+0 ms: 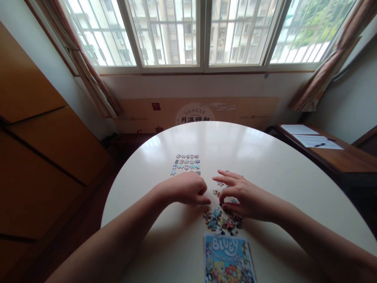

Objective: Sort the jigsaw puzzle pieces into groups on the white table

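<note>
My left hand [191, 188] hovers over the white table left of the loose pieces, its fingers curled under and its thumb pointing right. Whatever those fingers hold, if anything, is hidden. My right hand [240, 196] pinches a small dark puzzle piece [221, 204] between thumb and index finger, with the other fingers stretched out. Below both hands lies a heap of mixed puzzle pieces [213, 219]. Several more pieces [216, 192] are scattered under and behind my right hand. Beyond my left hand, puzzle pieces [186, 161] lie spaced in rows, partly covered by that hand.
A blue Bluey picture sheet or box lid [229, 259] lies at the near side of the round white table [141, 173]. At right, a brown wooden desk [353, 155] bears papers [316, 141] and a pen. Cardboard [132, 110] leans below the barred window.
</note>
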### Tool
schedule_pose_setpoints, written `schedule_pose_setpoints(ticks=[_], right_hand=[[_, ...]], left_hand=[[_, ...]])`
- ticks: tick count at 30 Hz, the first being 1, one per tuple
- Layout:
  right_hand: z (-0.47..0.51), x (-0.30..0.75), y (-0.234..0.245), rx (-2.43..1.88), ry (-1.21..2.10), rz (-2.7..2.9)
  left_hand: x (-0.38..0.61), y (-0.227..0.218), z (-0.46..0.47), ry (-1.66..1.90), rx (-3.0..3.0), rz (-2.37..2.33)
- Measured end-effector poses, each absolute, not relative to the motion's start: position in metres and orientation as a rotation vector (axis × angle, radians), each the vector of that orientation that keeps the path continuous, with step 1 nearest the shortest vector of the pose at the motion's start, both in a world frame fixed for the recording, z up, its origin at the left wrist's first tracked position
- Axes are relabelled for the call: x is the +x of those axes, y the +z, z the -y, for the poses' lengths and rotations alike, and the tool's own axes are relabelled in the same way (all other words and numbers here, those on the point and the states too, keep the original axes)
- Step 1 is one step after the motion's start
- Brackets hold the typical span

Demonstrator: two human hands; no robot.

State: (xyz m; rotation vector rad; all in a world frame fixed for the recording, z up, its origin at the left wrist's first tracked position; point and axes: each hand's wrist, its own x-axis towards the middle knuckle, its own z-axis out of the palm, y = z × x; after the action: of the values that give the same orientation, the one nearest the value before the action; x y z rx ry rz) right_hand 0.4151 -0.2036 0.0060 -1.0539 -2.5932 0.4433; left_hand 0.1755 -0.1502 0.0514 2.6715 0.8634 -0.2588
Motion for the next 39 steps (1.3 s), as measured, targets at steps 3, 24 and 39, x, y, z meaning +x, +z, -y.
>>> schedule_pose_setpoints(ticks=[3, 24, 39], right_hand=[[0.202, 0.416, 0.004, -1.059, 0.518, 2.549], [0.208, 0.402, 0.013, -0.981, 0.585, 1.966], [0.201, 0.416, 0.009, -0.955, 0.458, 2.047]], left_hand=[[0.175, 0.051, 0.15, -0.229, 2.676, -0.856], [0.172, 0.056, 0.145, 0.481, 2.452, -0.616], [0.098, 0.071, 0.097, 0.021, 2.441, -1.373]])
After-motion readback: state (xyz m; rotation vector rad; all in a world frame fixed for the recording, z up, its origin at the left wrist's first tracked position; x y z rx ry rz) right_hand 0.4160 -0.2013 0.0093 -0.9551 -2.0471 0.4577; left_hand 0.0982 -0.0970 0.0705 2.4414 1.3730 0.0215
